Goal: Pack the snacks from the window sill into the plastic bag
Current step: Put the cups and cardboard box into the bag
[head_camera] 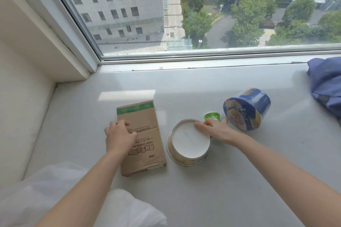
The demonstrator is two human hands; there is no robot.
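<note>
Matt brown cardboard box (141,138), glossy film-wrapped blue tub (247,108), smooth pale sill (221,180), translucent plastic bag (55,190).

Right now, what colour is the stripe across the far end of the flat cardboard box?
Green, on the brown flat cardboard box; clearest in the head view.

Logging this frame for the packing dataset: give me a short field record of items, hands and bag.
surface: pale grey window sill
item 1: flat brown cardboard box, lying flat
item 2: round white-lidded paper bowl, right of the box
item 3: small green cup, behind the bowl
item 4: blue cylindrical noodle tub, on its side
left hand: resting on the box's left edge
right hand: at the green cup, grip unclear
bag: translucent white plastic bag, bottom left; nothing seen inside
other: blue cloth, far right
</note>
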